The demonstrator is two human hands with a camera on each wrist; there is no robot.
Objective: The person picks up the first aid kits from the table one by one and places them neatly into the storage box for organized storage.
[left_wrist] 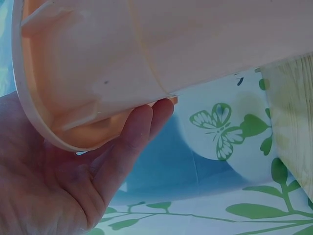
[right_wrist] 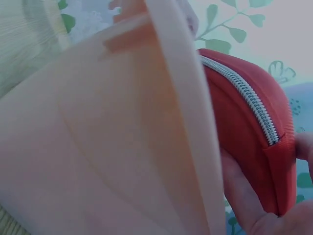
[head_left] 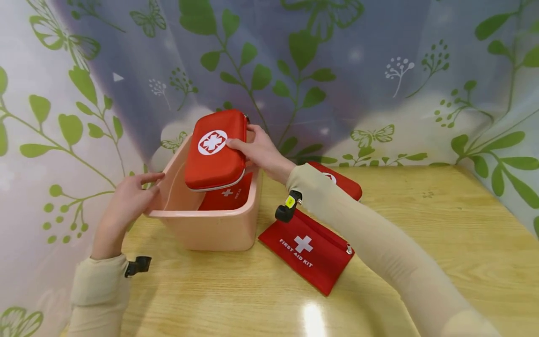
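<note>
My right hand [head_left: 265, 150] grips a red hard-shell first aid case [head_left: 219, 166] by its right edge, thumb on the front beside the white cross emblem. The case is tilted above the opening of a pink plastic bin [head_left: 214, 231]. A silver zipper [right_wrist: 252, 100] shows along the case's side in the right wrist view. At the bin's left side, my left hand [head_left: 126, 201] holds the rim; its fingers [left_wrist: 134, 129] lie against the bin in the left wrist view. Inside the bin rests a red pouch [head_left: 237, 199], partly hidden by the case.
A red "FIRST AID KIT" pouch [head_left: 305, 252] lies on the wooden table [head_left: 202, 290] right of the bin. Behind it, another red case [head_left: 347, 183] is partly covered by my right forearm. A leaf-and-butterfly patterned curtain [head_left: 358, 84] hangs along the back and sides.
</note>
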